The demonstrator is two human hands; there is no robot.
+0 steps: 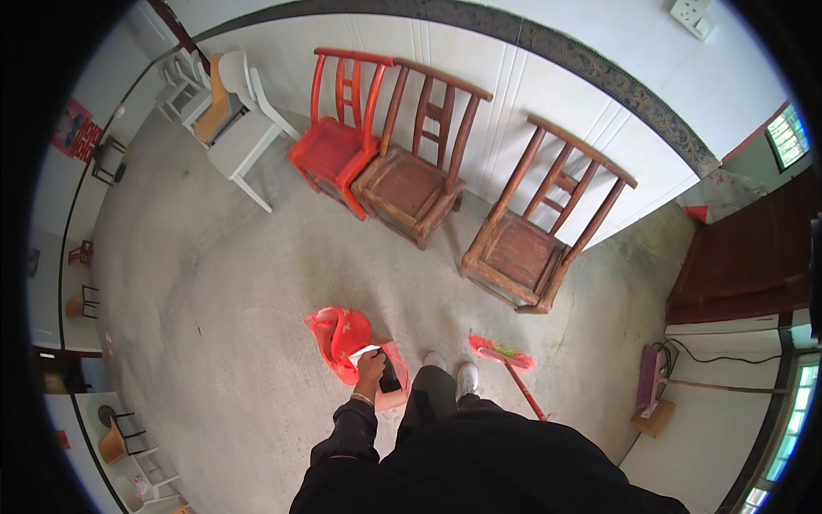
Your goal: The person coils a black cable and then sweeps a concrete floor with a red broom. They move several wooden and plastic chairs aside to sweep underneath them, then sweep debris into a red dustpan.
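Note:
My left hand is low in front of me, its fingers closed at a black flat object. A white piece, perhaps paper, shows at the fingers. Against them lies a crumpled red bag with a pale pattern. A pinkish-red sheet or bag part surrounds the black object; whether I grip it too is hidden. My right hand is out of view. To the right of my shoes, a broom with red and green bristles has its red handle running behind my dark clothing.
Two brown wooden chairs and a red wooden chair line the white wall, with white chairs farther left. Concrete floor spreads around me. At right are a dark red door, a purple broom head and a cardboard box.

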